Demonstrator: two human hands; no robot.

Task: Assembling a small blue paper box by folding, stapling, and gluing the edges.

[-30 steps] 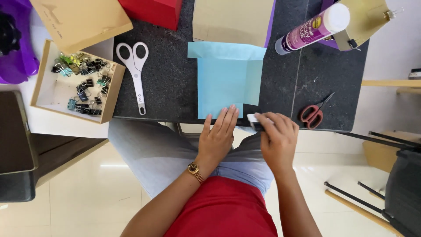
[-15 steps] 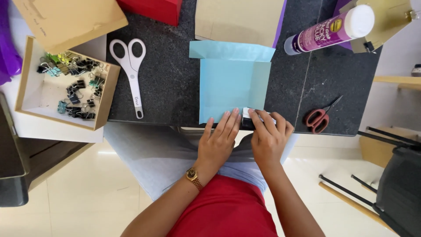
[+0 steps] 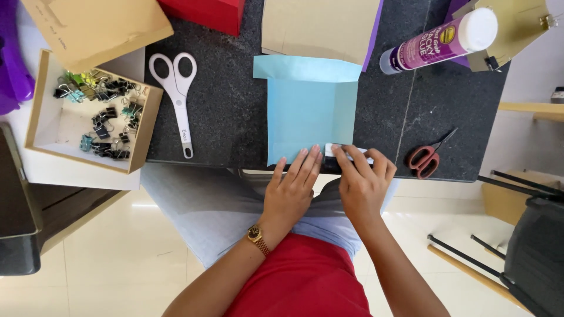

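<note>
A folded light blue paper (image 3: 308, 111) lies on the dark stone table (image 3: 229, 111) in front of me. My left hand (image 3: 291, 191) presses flat on the paper's near edge, fingers together, a gold watch on its wrist. My right hand (image 3: 359, 182) grips a small black and white object (image 3: 339, 154), likely a binder clip, at the paper's near right corner. Most of that object is hidden under my fingers.
White scissors (image 3: 176, 97) lie left of the paper, red-handled scissors (image 3: 426, 155) to the right. A glue bottle (image 3: 437, 41) lies at the back right. An open box of binder clips (image 3: 91, 114) sits at the left. Cardboard sheets (image 3: 320, 26) and a red box (image 3: 205, 12) line the back.
Both hands have moved forward onto the paper's near edge. The right hand has brought the small object to the paper's near right corner.
</note>
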